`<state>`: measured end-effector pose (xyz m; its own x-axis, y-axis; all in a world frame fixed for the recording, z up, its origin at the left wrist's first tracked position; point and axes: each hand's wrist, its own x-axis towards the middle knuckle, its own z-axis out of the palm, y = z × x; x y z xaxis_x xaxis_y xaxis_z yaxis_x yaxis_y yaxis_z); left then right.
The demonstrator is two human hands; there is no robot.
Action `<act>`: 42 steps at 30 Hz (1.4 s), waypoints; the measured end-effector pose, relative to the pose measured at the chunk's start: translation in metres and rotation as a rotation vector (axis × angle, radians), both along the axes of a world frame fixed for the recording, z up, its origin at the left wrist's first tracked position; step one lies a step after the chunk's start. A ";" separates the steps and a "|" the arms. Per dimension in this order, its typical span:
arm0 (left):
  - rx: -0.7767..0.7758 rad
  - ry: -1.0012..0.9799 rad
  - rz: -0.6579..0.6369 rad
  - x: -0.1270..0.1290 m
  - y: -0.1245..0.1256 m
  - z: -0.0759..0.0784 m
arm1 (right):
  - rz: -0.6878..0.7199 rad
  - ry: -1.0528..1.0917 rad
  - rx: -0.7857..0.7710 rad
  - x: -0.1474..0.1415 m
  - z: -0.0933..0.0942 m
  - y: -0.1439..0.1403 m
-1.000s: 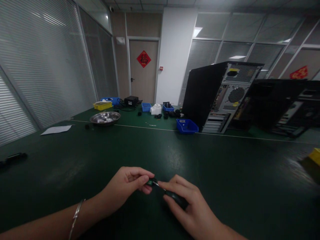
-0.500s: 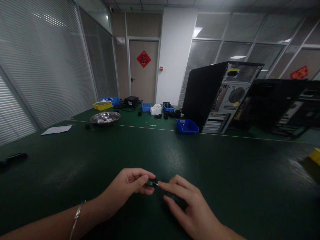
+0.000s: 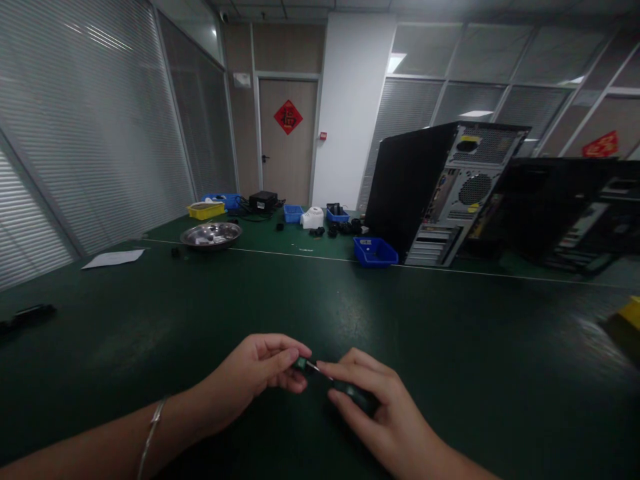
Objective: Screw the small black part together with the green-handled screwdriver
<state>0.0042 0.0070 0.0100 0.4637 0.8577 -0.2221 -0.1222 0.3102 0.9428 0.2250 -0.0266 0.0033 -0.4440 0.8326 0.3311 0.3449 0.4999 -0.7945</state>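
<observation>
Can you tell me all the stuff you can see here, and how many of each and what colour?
small dark green part: 1, green-black, pinched in the left fingertips
small screwdriver with a black handle: 1, thin silver shaft touching the part, in the right hand
green work table: 1, dark green, fills the foreground
round metal bowl: 1, silver, far left
white sheet of paper: 1, left
yellow bin: 1, far left
blue bins: about 4, far side
black computer tower: 1, back panel showing, right
left hand: 1, silver bracelet on its wrist
right hand: 1, bare
</observation>
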 end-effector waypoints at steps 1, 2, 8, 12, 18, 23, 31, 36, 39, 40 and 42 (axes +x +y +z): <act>0.041 0.024 -0.015 0.000 0.001 -0.001 | -0.011 0.000 -0.002 0.001 0.000 0.001; 0.087 0.056 -0.037 -0.001 0.001 -0.001 | -0.024 0.002 -0.004 0.002 0.000 0.002; 0.468 0.494 -0.276 -0.006 -0.008 0.004 | -0.066 0.030 -0.021 0.005 0.000 0.003; 0.830 0.672 -0.392 -0.007 -0.011 0.006 | -0.039 0.019 -0.021 0.003 0.003 0.001; 0.878 0.668 -0.336 -0.011 -0.008 0.005 | -0.007 0.000 -0.036 0.003 0.004 0.000; 0.888 0.709 -0.432 -0.014 -0.006 0.013 | 0.044 -0.104 -0.037 0.003 0.008 -0.003; 0.859 0.729 -0.470 -0.016 -0.004 0.013 | 0.107 -0.417 -0.104 0.001 0.021 -0.007; 0.728 0.570 -0.362 -0.020 0.001 0.005 | 0.127 -0.515 -0.131 -0.001 0.026 -0.009; 0.585 0.451 -0.329 -0.020 0.005 0.002 | 0.138 -0.495 -0.124 -0.001 0.026 -0.010; 0.545 0.414 -0.325 -0.020 0.006 0.001 | 0.139 -0.488 -0.118 0.000 0.026 -0.010; 0.492 0.362 -0.314 -0.019 0.007 0.000 | 0.143 -0.473 -0.105 0.001 0.024 -0.010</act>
<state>-0.0150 0.0137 0.0100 0.6767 0.7357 -0.0288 0.2526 -0.1952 0.9477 0.2259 -0.0367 0.0275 -0.6370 0.7707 -0.0162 0.6134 0.4940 -0.6161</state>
